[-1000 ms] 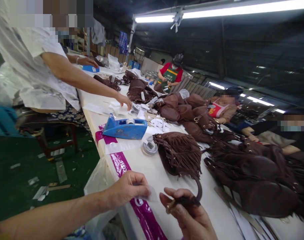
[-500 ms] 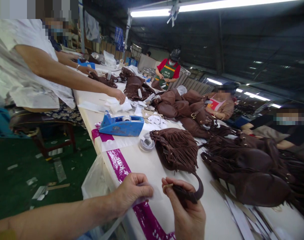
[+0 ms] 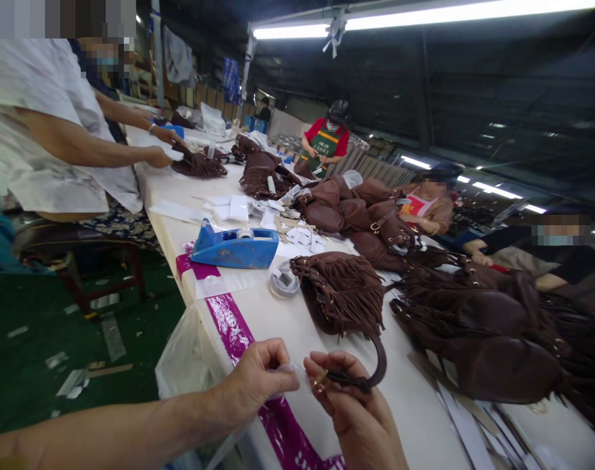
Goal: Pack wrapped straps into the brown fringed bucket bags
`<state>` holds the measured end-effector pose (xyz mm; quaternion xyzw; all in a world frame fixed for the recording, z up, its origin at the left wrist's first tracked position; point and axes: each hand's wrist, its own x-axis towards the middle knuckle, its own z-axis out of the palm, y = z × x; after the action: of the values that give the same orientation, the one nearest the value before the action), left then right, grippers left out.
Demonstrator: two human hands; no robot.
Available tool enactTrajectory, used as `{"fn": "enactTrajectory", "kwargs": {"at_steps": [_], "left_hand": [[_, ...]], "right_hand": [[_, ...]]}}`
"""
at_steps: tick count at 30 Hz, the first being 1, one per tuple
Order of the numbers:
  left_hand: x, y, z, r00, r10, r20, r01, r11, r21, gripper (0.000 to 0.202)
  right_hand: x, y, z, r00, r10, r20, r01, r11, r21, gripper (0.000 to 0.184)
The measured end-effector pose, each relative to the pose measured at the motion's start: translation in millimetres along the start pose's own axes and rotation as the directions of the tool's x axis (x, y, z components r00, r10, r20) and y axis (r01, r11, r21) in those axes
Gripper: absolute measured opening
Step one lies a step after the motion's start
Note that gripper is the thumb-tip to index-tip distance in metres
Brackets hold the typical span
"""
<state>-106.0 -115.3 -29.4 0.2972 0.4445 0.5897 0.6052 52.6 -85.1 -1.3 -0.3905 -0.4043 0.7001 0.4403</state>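
Note:
My left hand [image 3: 263,378] pinches a thin, clear plastic strip [image 3: 300,372], its thumb and forefinger pressed together. Close beside it, my right hand [image 3: 359,408] is closed around the end of a dark brown bag strap [image 3: 378,362]. A small gold metal fitting [image 3: 320,380] on that end shows at the fingertips, next to the plastic. The strap curves up toward a brown fringed bag [image 3: 344,294], which lies on the table just beyond my hands. The palm and fingers hide part of the strap end.
A blue tape dispenser [image 3: 236,248] and a tape roll [image 3: 284,281] stand beyond the bag's left side. Brown bags [image 3: 503,359] are heaped on the right. White packets [image 3: 231,207] lie farther back. A co-worker in white [image 3: 47,130] is at the left edge.
My right hand has turned, bringing the gold fitting into view and closer to my left hand. The co-worker's hand at left has drawn back from the packets with a white piece.

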Motion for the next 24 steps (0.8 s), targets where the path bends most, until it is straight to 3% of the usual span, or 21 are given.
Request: {"fn": "enactTrajectory", "kwargs": {"at_steps": [3, 7, 9, 11, 13, 16, 18, 20, 22, 24], "left_hand": [[2.2, 3.1, -2.1, 0.999, -0.051, 0.02, 0.05, 0.998, 0.022, 0.032], [2.7, 5.4, -6.5, 0.984, -0.131, 0.122, 0.141, 0.987, -0.08, 0.039], [-2.2, 7.2, -9.2, 0.947, -0.2, 0.251, 0.232, 0.967, -0.102, 0.037], [-11.6, 8.9, -12.5, 0.883, -0.288, 0.371, 0.343, 0.935, -0.09, 0.035], [-23.4, 10.0, -16.1, 0.827, -0.346, 0.443, 0.432, 0.896, -0.107, 0.035], [-37.6, 10.7, -20.7, 0.79, -0.358, 0.498, 0.497, 0.849, -0.178, 0.042], [-41.3, 10.5, -22.7, 0.79, -0.361, 0.496, 0.505, 0.841, -0.192, 0.048], [-40.9, 10.4, -24.7, 0.816, -0.353, 0.458, 0.476, 0.859, -0.187, 0.046], [-38.6, 11.8, -28.4, 0.854, -0.327, 0.404, 0.423, 0.889, -0.175, 0.039], [-36.5, 16.8, -34.7, 0.864, -0.33, 0.381, 0.424, 0.885, -0.193, 0.036]], "right_hand": [[-7.8, -12.0, -0.8, 0.994, 0.081, 0.068, -0.086, 0.994, 0.074, 0.039], [-11.5, -14.9, 2.7, 0.998, 0.043, 0.05, -0.045, 0.999, 0.026, 0.027], [-9.7, -9.3, 6.2, 0.999, -0.006, 0.037, 0.006, 1.0, -0.004, 0.028], [-7.2, -2.2, 10.1, 0.998, -0.033, 0.049, 0.035, 0.999, -0.04, 0.033], [-5.8, 2.6, 13.1, 0.997, 0.002, 0.083, 0.001, 0.999, -0.039, 0.039], [-7.4, 2.6, 15.0, 0.978, 0.093, 0.187, -0.095, 0.995, 0.002, 0.044], [-10.1, 0.9, 16.0, 0.963, 0.095, 0.254, -0.087, 0.995, -0.041, 0.037], [-12.6, 1.1, 18.1, 0.954, 0.085, 0.287, -0.047, 0.99, -0.135, 0.032], [-14.3, 3.4, 20.7, 0.96, 0.078, 0.269, -0.015, 0.973, -0.232, 0.032], [-14.9, 5.5, 22.4, 0.981, -0.011, 0.193, 0.079, 0.935, -0.345, 0.031]]}}
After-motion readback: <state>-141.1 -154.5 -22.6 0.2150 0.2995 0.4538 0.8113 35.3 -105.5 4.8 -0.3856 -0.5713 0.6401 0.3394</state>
